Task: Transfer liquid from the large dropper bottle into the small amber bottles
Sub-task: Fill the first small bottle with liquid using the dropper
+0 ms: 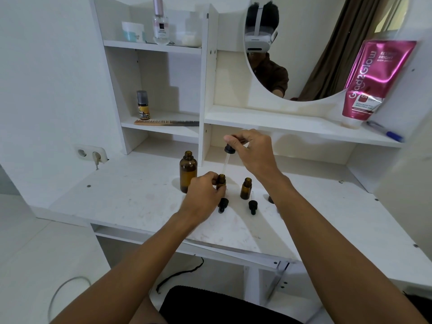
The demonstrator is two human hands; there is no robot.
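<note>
Counter (131,202): white, scuffed, faint pink staining mid-surface, screw heads near the edges. White shelf unit (208,90) stands along its back edge, with a round mirror (292,66) over the right part and a brown curtain reflected in it. White wall on the left, double socket (91,153) by the back-left corner, one plug in.

Hard to read:
- Right forearm covers most of a dark round thing (270,199) on the counter; can't tell what it is.
- Left grip (202,199) is curled round the first small amber bottle (221,179). Only the neck and shoulder show.
- The pipette tip is at that bottle's mouth; can't tell if it's inside or just above. Liquid level not legible.
- The counter's front-right corner runs out of frame.

Task things sit mid-counter, toward the back edge:
- Large dropper bottle (188,173) is upright, uncapped, just left of the left grip.
- Right grip (254,153) pinches the bulb of the dropper (228,157), which is tilted above the held bottle.
- Second small amber bottle (246,189) is upright, open, to the right and apart from the first.
- Left small dropper (222,205) and right small dropper (252,206) lie flat, one in front of each small bottle.

Around:
- Comb (166,123) and yellow-label bottle (143,106) on the lower left shelf.
- Perfume bottle (160,24) and white jar (133,31) on the top shelf.
- Pink tube (374,80) leaning by the mirror, blue pen (388,133) beside it.
- Black seat (210,305) and grey cable (63,291) below the front edge.
</note>
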